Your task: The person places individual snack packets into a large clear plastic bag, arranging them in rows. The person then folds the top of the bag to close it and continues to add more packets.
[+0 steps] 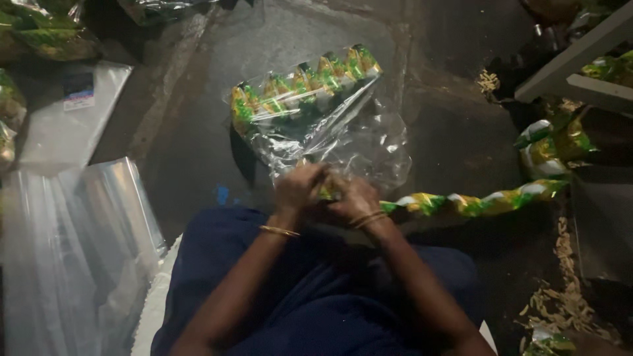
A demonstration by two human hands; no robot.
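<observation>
A crinkled clear plastic bag (330, 125), already holding a folded row of green-and-yellow snack sachets (303, 86), lies on the dark floor (448, 132) in front of the person's lap. Both the left hand (298, 188) and right hand (353, 198) meet at the bag's near mouth, fingers curled tight, seemingly pinching the end of a long strip of joined green-and-yellow sachets (475, 201) that trails rightward from the bag. A stack of flat clear plastic bags (79, 250) lies left of the bag.

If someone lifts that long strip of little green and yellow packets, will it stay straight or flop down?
Probably flop: the strip of packets already bends and trails across the floor from the right hand. It looks light, being small thin sachets. The shiny wrapping may be a bit slippery.
</observation>
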